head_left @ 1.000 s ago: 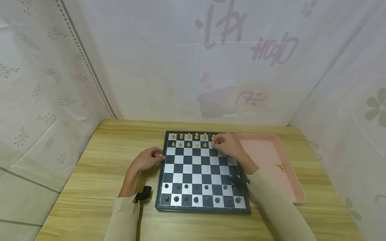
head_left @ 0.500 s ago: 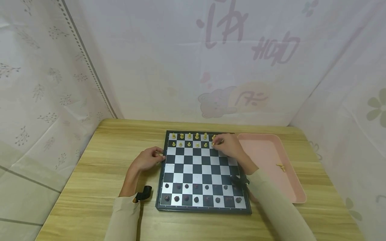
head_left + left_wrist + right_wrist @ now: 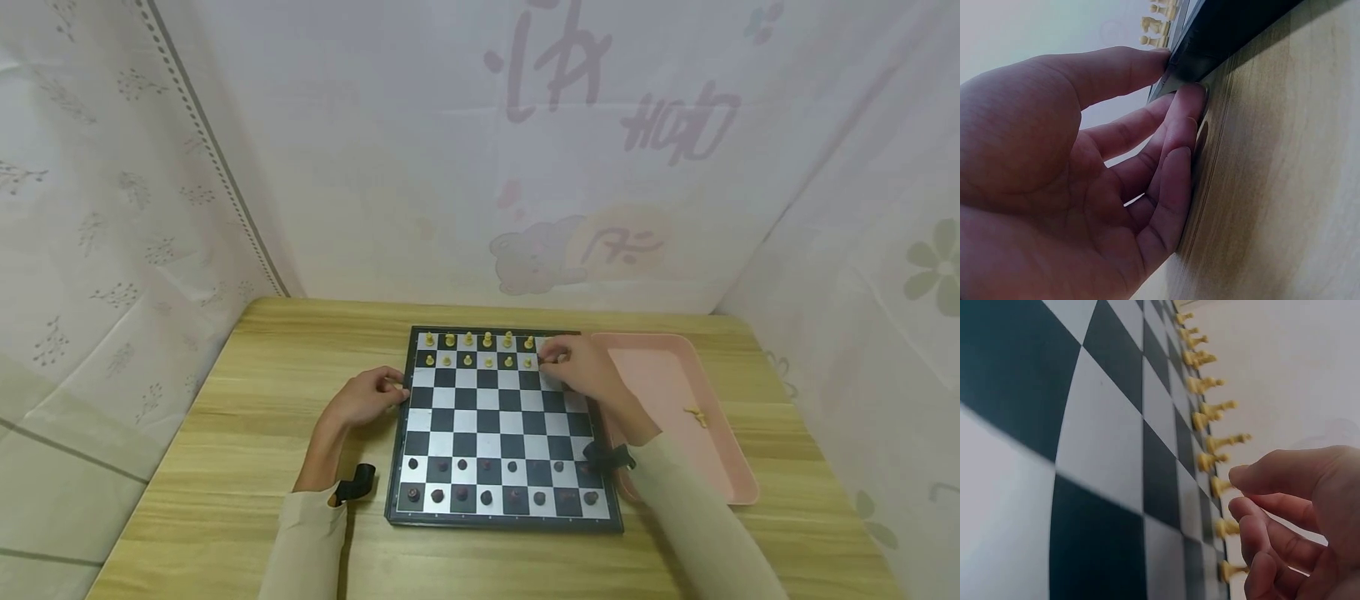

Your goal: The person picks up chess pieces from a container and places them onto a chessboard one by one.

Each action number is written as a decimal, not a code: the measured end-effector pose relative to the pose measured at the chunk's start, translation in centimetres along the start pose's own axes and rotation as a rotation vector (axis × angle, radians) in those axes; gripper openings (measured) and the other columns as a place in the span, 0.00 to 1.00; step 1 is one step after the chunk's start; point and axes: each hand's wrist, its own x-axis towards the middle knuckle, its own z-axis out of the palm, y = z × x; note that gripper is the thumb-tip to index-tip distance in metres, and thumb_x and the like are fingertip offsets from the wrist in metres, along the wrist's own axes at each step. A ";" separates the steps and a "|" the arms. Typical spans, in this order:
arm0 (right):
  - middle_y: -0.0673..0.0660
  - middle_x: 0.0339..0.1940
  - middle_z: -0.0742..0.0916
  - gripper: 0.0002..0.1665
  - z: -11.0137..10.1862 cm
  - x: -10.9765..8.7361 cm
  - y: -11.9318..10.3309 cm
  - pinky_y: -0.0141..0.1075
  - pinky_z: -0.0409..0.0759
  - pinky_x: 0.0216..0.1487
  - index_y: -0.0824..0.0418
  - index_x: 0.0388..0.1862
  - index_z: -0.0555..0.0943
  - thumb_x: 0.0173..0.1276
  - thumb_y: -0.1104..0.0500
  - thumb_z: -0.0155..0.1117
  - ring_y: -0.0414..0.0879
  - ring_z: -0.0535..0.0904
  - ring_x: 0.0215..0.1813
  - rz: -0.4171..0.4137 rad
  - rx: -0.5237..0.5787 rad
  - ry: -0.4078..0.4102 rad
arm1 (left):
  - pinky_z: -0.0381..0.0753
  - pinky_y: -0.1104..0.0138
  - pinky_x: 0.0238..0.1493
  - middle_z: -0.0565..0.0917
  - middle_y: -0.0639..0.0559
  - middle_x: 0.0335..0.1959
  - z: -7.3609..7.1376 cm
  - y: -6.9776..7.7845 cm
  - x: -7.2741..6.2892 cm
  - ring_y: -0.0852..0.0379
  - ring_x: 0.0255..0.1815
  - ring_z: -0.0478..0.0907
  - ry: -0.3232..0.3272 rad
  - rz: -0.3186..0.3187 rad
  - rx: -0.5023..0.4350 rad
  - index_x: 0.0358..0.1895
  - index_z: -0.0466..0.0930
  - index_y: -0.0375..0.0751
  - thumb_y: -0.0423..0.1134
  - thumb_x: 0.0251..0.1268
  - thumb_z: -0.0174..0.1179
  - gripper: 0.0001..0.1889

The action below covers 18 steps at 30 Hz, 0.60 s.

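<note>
A black-and-white chessboard [image 3: 477, 400] lies on the wooden table, with cream chess pieces in two rows at its far end and dark pieces [image 3: 486, 497] in two rows at its near end. At the board's left edge, my left hand [image 3: 365, 395] holds the rim; in the left wrist view the thumb is on the upper edge and the index fingertip against the side below. My right hand [image 3: 581, 365] hovers at the far right corner, just right of a cream pawn [image 3: 528, 362]. In the right wrist view its thumb and fingertips are apart, nothing between them, beside the cream pieces [image 3: 1213, 442].
Right of the board stands a shallow pink tray [image 3: 660, 367], with a few cream chess pieces [image 3: 697, 416] lying in it. My right forearm crosses the tray's near left side. Printed white curtains [image 3: 420, 167] rise behind the table and at both sides.
My right hand has let go of the cream pawn in the front row and shifted slightly right, uncovering that pawn and the piece behind it. My left hand stays at the board's edge.
</note>
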 end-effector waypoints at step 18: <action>0.55 0.41 0.93 0.07 -7.8 -8.5 7.2 0.41 0.80 0.43 0.59 0.45 0.93 0.75 0.57 0.77 0.52 0.85 0.43 -0.019 -0.082 0.256 | 0.74 0.60 0.40 0.87 0.45 0.41 0.0 0.1 -0.2 0.50 0.38 0.78 -0.006 0.022 0.005 0.63 0.82 0.29 0.40 0.78 0.67 0.20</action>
